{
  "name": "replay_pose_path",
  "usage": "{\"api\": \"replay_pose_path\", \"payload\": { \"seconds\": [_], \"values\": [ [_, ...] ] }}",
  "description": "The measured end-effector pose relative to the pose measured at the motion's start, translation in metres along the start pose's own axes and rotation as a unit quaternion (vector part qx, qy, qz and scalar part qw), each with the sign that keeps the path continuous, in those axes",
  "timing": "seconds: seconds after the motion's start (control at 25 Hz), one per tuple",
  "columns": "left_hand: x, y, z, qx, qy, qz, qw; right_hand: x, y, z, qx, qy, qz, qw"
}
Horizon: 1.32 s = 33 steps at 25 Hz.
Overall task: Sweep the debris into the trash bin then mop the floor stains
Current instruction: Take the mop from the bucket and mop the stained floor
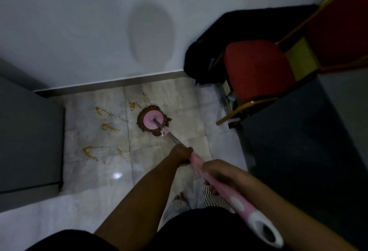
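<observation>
A mop with a round pink head (153, 121) and brown strands rests flat on the pale tiled floor (95, 179) near the wall. Its metal and pink handle (235, 201) slants back toward me. My left hand (182, 156) grips the handle lower down, where metal meets pink. My right hand (219, 173) grips the pink part just behind it. Orange-brown stains (108, 126) streak the tiles left of the mop head, with more stains (91, 151) nearer me and small spots (146, 97) by the skirting. No trash bin is visible.
A red chair with a gold frame (258, 71) stands at the right, a black bag (205, 51) behind it against the white wall. A grey cabinet or door (29, 135) borders the tiles on the left. My bare foot (180, 196) and striped trousers show below.
</observation>
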<state>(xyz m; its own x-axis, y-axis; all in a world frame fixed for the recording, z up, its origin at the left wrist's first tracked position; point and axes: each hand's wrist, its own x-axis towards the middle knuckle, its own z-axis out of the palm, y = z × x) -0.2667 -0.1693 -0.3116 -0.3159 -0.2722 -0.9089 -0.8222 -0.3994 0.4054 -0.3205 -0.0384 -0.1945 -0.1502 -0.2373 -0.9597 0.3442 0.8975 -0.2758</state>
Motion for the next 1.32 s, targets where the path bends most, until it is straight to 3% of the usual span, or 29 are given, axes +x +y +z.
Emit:
{"api": "replay_pose_path", "payload": {
  "seconds": [0.08,0.2,0.32,0.44,0.56,0.8,1.0,1.16,1.32],
  "values": [
    [0.026,0.028,-0.027,-0.002,0.036,0.027,0.999,0.024,-0.047,0.005,-0.015,0.002,-0.008,1.0],
    [0.071,0.078,-0.077,-0.022,0.127,0.05,0.99,0.072,-0.13,0.004,0.03,0.028,0.061,0.997],
    [0.106,0.121,-0.103,-0.033,0.167,0.054,0.984,0.116,-0.197,-0.008,-0.009,0.027,0.056,0.998],
    [0.121,0.14,-0.105,-0.004,0.154,0.027,0.988,0.128,-0.208,-0.022,-0.066,0.04,0.085,0.993],
    [0.119,0.132,-0.084,-0.002,0.096,-0.027,0.995,0.128,-0.185,-0.033,-0.114,0.015,0.034,0.993],
    [0.093,0.105,-0.068,-0.167,0.014,-0.102,0.981,0.104,-0.164,-0.056,-0.162,-0.036,0.03,0.986],
    [0.112,0.091,-0.121,-0.139,0.144,-0.052,0.978,0.133,-0.206,-0.011,-0.211,-0.06,-0.025,0.975],
    [0.132,0.075,-0.192,-0.193,0.282,-0.025,0.94,0.185,-0.258,0.054,-0.145,-0.069,0.009,0.987],
    [0.116,0.06,-0.225,-0.286,0.268,-0.01,0.92,0.192,-0.284,0.099,-0.216,-0.081,-0.012,0.973]
  ]
}}
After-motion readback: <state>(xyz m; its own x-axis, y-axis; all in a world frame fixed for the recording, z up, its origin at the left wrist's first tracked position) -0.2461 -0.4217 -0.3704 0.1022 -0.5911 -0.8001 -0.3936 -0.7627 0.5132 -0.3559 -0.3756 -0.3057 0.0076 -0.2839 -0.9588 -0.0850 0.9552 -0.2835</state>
